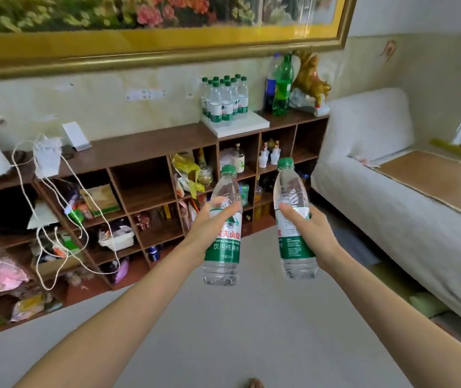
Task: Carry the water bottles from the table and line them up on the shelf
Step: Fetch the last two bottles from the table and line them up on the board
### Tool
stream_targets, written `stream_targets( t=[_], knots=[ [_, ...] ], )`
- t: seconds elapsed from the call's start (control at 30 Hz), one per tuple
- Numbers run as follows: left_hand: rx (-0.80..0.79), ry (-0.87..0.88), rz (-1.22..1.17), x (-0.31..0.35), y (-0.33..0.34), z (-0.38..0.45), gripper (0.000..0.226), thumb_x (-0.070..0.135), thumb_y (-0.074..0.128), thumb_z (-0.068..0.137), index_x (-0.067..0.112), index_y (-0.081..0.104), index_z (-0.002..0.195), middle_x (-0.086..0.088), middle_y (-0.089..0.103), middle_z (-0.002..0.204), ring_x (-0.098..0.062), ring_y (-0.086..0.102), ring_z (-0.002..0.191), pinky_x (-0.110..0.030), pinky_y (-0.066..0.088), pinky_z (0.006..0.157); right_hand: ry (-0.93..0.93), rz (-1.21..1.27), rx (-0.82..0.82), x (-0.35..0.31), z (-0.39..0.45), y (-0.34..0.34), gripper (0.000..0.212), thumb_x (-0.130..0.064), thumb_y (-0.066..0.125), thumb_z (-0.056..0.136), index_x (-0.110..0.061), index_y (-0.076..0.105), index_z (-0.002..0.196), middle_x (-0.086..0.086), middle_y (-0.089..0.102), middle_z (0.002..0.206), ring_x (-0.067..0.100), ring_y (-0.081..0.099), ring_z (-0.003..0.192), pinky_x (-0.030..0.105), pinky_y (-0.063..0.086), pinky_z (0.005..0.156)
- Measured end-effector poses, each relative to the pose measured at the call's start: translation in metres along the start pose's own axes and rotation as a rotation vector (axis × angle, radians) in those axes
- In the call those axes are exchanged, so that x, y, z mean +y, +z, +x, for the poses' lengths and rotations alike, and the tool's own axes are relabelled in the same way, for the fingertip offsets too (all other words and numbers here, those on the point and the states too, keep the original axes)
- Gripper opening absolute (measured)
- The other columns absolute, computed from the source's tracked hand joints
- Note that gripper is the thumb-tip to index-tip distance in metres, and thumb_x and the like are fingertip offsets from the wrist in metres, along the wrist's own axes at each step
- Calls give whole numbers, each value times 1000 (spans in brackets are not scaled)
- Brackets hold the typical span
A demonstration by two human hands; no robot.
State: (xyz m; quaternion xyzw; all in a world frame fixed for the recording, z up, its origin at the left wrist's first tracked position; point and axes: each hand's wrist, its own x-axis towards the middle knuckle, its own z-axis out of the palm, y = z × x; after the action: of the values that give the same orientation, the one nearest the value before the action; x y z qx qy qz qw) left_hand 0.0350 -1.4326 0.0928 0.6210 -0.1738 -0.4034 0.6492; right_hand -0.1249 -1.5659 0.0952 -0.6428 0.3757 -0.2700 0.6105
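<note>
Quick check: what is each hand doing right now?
Left hand: grips a clear plastic water bottle with green cap and label.
Right hand: grips a second clear green-capped water bottle.

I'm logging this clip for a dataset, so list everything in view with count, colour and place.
held water bottles: two, clear with green caps and labels, one in each hand, upright.
bottle cluster: about ten, same kind, on a white board on the shelf top.
soda bottles: two, blue-labelled and green, right of the cluster.
gold figurine: one, shelf's right end.
sofa: one, white, right.
framed painting: one, gold frame, above.
left hand: grips one bottle.
right hand: grips the other.
</note>
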Motion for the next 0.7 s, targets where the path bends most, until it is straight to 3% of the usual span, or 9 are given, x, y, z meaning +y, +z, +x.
stream_targets(
  t=[0.1, 0.3, 0.4, 0.47, 0.57, 0.7],
  knots=[
    [26, 42, 29, 27, 12, 80, 51, 40, 79, 73, 29, 55, 116, -18, 70, 103, -31, 69, 81, -56, 55, 83, 2, 22, 4, -16, 91, -2, 52, -49, 74, 74, -18, 59, 113, 8, 73, 96, 26, 72, 81, 40, 60, 75],
    [81, 117, 71, 83, 29, 231, 57, 50, 81, 66, 35, 55, 114, -12, 70, 109, -30, 72, 90, -53, 56, 84, -28, 35, -8, -52, 248, 1, 46, -45, 73, 77, -18, 58, 111, 8, 72, 97, 24, 72, 83, 40, 59, 77],
    [76, 164, 84, 106, 38, 305, 53, 47, 77, 73, 36, 51, 118, -2, 69, 108, -20, 70, 92, -40, 58, 81, -28, 31, -4, -56, 323, 6, 43, -45, 73, 77, -21, 58, 108, 6, 72, 98, 23, 71, 85, 41, 58, 81],
    [88, 201, 122, 121, 42, 362, 58, 52, 78, 68, 38, 52, 118, 3, 68, 112, -16, 67, 99, -39, 55, 87, -39, 18, -2, -59, 377, 10, 42, -47, 73, 76, -23, 58, 107, 5, 71, 100, 22, 71, 87, 40, 58, 82],
    [91, 285, 188, 134, 45, 451, 58, 65, 79, 52, 53, 54, 103, 4, 61, 124, -18, 60, 113, -46, 49, 97, -51, 24, 27, -63, 454, 20, 37, -47, 74, 76, -27, 57, 102, 3, 71, 99, 20, 70, 87, 38, 58, 79],
    [72, 294, 181, 163, 53, 554, 55, 44, 80, 69, 40, 52, 116, 5, 62, 123, -14, 62, 109, -40, 51, 96, -41, 57, 68, -83, 546, 30, 30, -40, 75, 78, -29, 52, 95, 1, 69, 97, 16, 69, 84, 28, 55, 68]
  ],
)
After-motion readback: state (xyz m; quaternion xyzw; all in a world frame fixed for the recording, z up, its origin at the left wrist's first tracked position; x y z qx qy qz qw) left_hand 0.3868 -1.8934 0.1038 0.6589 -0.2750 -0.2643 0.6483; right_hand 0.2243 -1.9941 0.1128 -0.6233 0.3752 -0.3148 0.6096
